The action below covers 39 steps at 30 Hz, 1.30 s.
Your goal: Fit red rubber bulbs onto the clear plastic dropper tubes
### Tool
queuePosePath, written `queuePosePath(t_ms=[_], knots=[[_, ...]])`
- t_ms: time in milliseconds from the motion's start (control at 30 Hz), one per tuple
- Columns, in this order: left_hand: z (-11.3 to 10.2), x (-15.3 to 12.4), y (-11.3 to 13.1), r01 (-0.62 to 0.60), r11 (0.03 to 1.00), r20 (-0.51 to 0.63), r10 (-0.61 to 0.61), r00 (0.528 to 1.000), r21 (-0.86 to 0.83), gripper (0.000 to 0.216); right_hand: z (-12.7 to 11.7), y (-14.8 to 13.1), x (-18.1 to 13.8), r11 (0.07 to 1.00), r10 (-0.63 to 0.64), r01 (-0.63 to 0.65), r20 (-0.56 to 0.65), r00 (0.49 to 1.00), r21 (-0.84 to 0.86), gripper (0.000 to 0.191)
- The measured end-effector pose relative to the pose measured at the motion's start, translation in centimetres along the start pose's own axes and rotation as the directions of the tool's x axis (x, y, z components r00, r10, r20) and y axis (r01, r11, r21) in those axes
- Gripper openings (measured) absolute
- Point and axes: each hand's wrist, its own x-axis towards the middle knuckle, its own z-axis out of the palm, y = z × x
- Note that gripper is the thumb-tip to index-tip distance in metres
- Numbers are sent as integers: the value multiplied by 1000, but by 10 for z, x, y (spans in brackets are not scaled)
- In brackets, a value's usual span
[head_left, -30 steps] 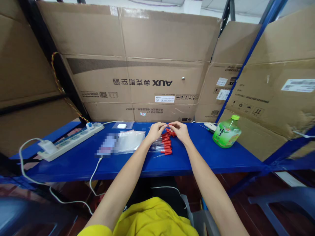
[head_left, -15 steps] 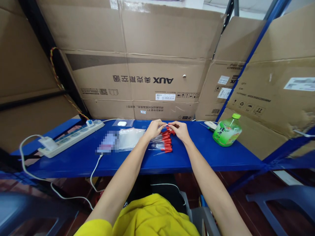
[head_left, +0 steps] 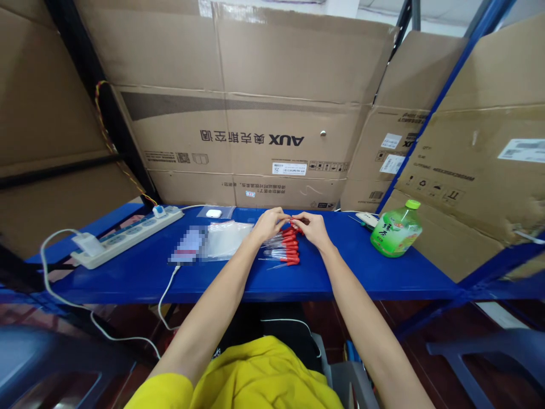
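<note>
Several droppers [head_left: 288,250], thin clear tubes with red bulbs, lie in a row on the blue table, bulbs to the right. Just beyond the row, my left hand [head_left: 271,222] and my right hand [head_left: 313,227] meet, fingertips almost touching. Both are closed in a pinch, and a bit of red shows between them; it looks like the bulb of another dropper, mostly covered by the fingers. More red bulbs lie beneath my right hand. Left of my left hand lies a stack of clear plastic bags [head_left: 227,240].
A phone [head_left: 187,245] on a charging cable lies left of the bags. Further left is a white power strip [head_left: 128,236]. A white case [head_left: 213,213] rests at the back. A green bottle [head_left: 397,230] stands right. Cardboard [head_left: 251,113] walls the table.
The view has shifted slightly. My hands stay together above the droppers, with only small finger movements at the red piece.
</note>
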Motion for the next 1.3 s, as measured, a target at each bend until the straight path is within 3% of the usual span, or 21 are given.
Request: queuePosePath(t_ms=[100,167,233,267,333,400,467,567,667,900,1133,1300], knots=[[0,-1,2,35,999,-24,-36,999,-25,30,0,-2,0,996,-56,55,-13,998,-76,21],[1,-1,2,114,987,-95,-125,988,-115,31,0,-5,1,993,-80,74,-67,995,-88,19],[5,1,3,230,924,-208,-301,931,-306,34,1,-9,1,993,-89,78,-137,987,-83,18],[7,3,4,278,850,-245,-415,876,-447,34,1,-11,1,993,-93,80,-164,982,-85,17],[12,7,5,305,569,-181,-642,745,-764,30,2,-15,1,991,-112,95,-184,977,-96,17],[16,10,8,256,191,30,-744,668,-948,28,4,-18,1,987,-137,120,-179,974,-103,16],[17,13,11,176,-85,181,-738,650,-981,29,6,-20,1,986,-149,132,-180,972,-100,17],[14,14,14,43,-258,220,-714,665,-965,33,9,-20,1,989,-128,112,-184,974,-92,18],[9,14,19,-24,-309,210,-697,685,-951,35,12,-21,1,992,-106,92,-171,980,-85,18],[1,11,32,8,-302,194,-591,783,-953,44,18,-23,-1,996,-73,65,-161,984,-58,22],[-7,8,29,-72,-302,117,-563,818,-951,40,25,-20,2,952,86,-65,-54,995,300,34],[-3,8,28,-84,-324,108,-532,839,-942,38,25,-18,3,906,171,-140,-43,984,399,42]])
